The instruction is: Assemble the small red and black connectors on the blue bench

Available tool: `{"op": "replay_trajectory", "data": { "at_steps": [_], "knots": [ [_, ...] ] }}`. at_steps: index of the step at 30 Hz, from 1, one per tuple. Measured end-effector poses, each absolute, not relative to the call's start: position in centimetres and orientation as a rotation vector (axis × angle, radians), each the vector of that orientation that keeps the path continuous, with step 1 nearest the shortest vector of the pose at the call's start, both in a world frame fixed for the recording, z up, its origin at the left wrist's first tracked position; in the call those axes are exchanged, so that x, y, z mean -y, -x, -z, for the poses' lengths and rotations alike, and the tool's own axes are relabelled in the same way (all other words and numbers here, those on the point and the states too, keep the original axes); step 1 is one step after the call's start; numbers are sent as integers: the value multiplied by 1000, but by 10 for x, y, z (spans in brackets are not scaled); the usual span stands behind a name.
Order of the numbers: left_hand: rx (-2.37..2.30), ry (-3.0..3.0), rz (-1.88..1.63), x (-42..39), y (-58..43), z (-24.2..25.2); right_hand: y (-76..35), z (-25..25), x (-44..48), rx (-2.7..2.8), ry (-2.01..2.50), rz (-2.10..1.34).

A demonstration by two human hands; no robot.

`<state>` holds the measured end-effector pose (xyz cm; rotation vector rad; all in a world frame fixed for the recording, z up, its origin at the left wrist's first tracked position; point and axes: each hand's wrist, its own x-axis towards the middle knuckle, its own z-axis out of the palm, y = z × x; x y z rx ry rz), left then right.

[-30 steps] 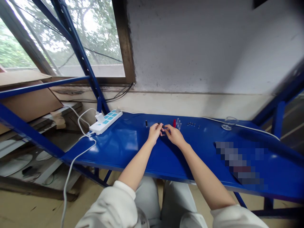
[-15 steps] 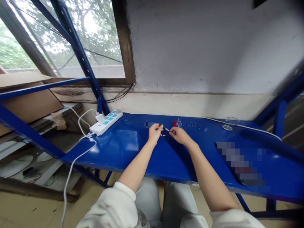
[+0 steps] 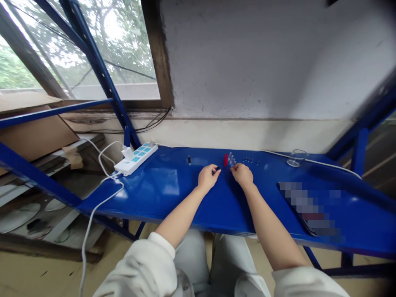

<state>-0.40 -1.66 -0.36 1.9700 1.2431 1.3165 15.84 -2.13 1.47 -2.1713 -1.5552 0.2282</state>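
Observation:
My left hand is closed in a pinch around a small black cylinder, whose dark end pokes out past the fingertips. Apart from it on the right, my right hand has its fingers pressed together beside several slim clear tubes. Whatever those fingers hold is hidden or too small to name. Left of the tubes lie slim red pieces. A short black cylinder with a pale end is by itself, beyond my left hand.
Several tiny dark parts lie right of the tubes. Farther right are a clear cup and a flat, blurred-out dark object. A white power strip with cables occupies the blue table's left end.
My hands have come apart, where both were on a thin black-and-clear piece before. The right hand has moved toward the clear tubes; the left keeps a black piece.

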Motion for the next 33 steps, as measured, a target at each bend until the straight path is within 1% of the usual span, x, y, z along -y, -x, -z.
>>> {"op": "replay_trajectory", "data": {
  "at_steps": [6,12,18,33],
  "knots": [
    [-1304,-2169,-1211,7,-12,2,-159,-16,22,1530,2201,-220],
    [-1436,-2144,-1113,-12,-31,0,-158,-20,23,1540,2270,-254],
    [-1468,-2151,-982,-18,-34,5,-158,-23,25,1561,2290,-253],
    [-1559,-2302,-861,-18,-34,4,-158,-25,27,1638,2304,-245]
  ]
}}
